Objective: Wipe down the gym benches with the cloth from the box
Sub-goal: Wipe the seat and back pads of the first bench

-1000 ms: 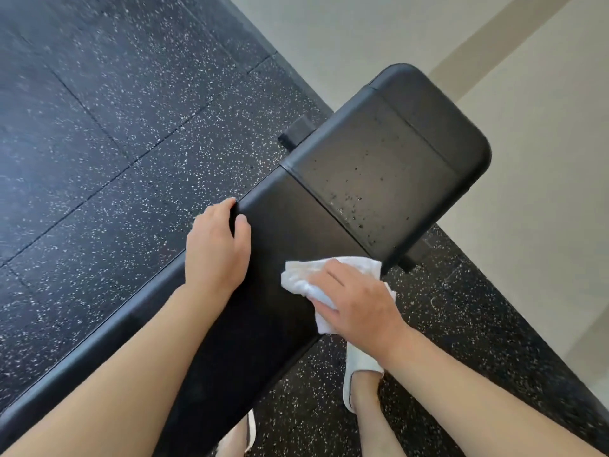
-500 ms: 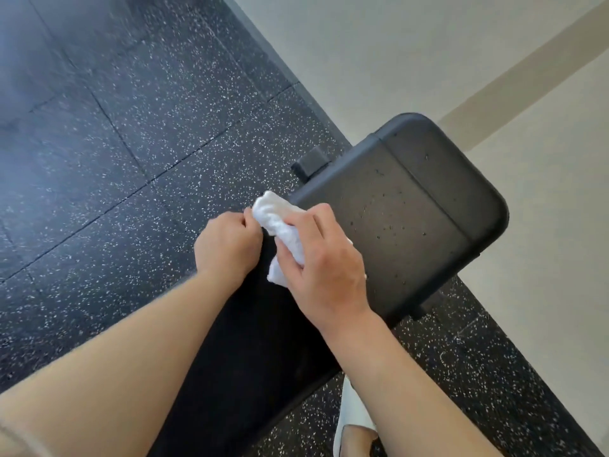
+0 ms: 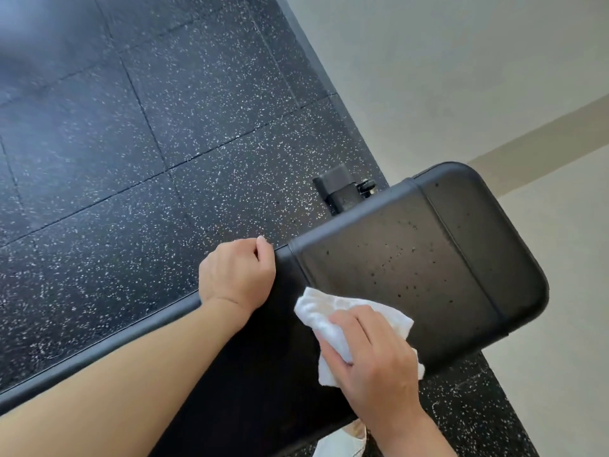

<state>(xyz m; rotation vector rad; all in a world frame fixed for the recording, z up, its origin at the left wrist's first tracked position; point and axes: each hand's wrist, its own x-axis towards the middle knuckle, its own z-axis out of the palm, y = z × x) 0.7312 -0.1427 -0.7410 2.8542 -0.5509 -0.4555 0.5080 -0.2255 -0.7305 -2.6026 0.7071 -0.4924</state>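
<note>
Hands worked a black gym bench (image 3: pixel 412 275) at lower right of the frame: the right hand (image 3: pixel 372 364) pinched a white cloth (image 3: pixel 329 328) against the padding, the left hand (image 3: pixel 235 275) curled over its far edge.

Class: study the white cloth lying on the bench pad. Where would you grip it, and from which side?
Grip the bunched white cloth from above, probably at its raised, free corner by the seam. It lies crumpled on the bench pad, so fingers of the right hand can press down and gather its folds.
</note>
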